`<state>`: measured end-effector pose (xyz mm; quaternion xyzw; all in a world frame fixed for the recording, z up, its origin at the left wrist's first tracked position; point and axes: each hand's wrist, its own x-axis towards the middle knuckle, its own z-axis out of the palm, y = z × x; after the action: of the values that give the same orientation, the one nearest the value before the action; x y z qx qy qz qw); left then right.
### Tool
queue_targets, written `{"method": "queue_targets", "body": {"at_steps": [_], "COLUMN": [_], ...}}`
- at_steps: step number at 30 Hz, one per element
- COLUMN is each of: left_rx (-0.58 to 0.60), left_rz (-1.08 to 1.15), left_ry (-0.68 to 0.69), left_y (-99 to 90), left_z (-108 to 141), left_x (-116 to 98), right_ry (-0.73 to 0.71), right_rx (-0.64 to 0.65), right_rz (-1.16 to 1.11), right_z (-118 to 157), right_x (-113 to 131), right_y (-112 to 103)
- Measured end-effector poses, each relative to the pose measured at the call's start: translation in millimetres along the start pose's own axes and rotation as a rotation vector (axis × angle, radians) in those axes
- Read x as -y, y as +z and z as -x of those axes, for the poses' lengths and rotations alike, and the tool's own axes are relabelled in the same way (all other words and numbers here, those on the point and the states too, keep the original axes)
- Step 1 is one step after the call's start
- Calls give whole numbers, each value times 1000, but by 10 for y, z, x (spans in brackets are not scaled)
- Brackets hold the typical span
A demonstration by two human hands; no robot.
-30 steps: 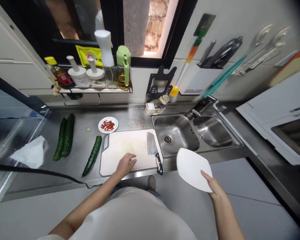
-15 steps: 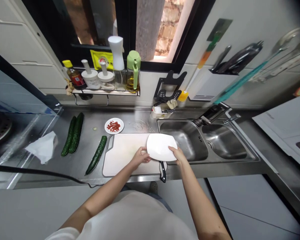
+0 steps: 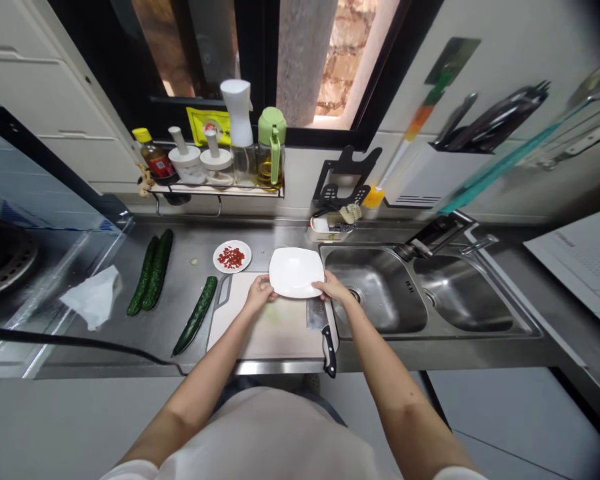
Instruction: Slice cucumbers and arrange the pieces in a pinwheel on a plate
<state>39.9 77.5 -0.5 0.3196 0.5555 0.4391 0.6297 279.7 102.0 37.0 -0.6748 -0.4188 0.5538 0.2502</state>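
Note:
A white squarish plate (image 3: 296, 272) is held between both hands over the back part of the cutting board (image 3: 265, 337). My left hand (image 3: 260, 292) grips its left edge, and my right hand (image 3: 331, 288) has the thumb on top of its right edge. Nothing lies on the plate. On the board's right side rests a cleaver (image 3: 329, 343), its black handle toward me and its blade partly hidden. Left of the board is one cucumber (image 3: 196, 317). Behind the board's left corner stands a small round plate (image 3: 216, 259) with chopped red pieces.
Two more cucumbers (image 3: 153, 273) and a crumpled white cloth or paper (image 3: 93, 297) lie on the left of the counter. At the right is a double steel sink (image 3: 380, 283) with a faucet (image 3: 433, 233). A rack of bottles and jars (image 3: 215, 190) hangs below the window.
Both hands have carried the white plate left and back, away from the sink side. More of the cleaver's blade now shows.

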Motion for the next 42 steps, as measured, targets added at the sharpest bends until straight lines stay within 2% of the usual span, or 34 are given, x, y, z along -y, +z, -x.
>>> {"method": "queue_targets", "body": {"at_steps": [5, 12, 19, 35, 42], "left_rx": [-66, -105, -98, -126, -131], "left_rz": [9, -17, -35, -210, -400], "left_ry": [14, 28, 32, 32, 74], "left_y": [-84, -207, -240, -323, -358], "left_z": [-225, -515, -658, -902, -967], "left_x": [-40, -92, -83, -12, 49], "right_ry": [-82, -58, -103, -139, -105], "right_rx": [-71, -98, -160, -188, -196], "right_rz": [17, -10, 264, 557, 715], "right_z": [-329, -708, -959, -1159, -1193], "right_x": [92, 121, 89, 115, 155], "right_y": [175, 382, 427, 452, 473]}}
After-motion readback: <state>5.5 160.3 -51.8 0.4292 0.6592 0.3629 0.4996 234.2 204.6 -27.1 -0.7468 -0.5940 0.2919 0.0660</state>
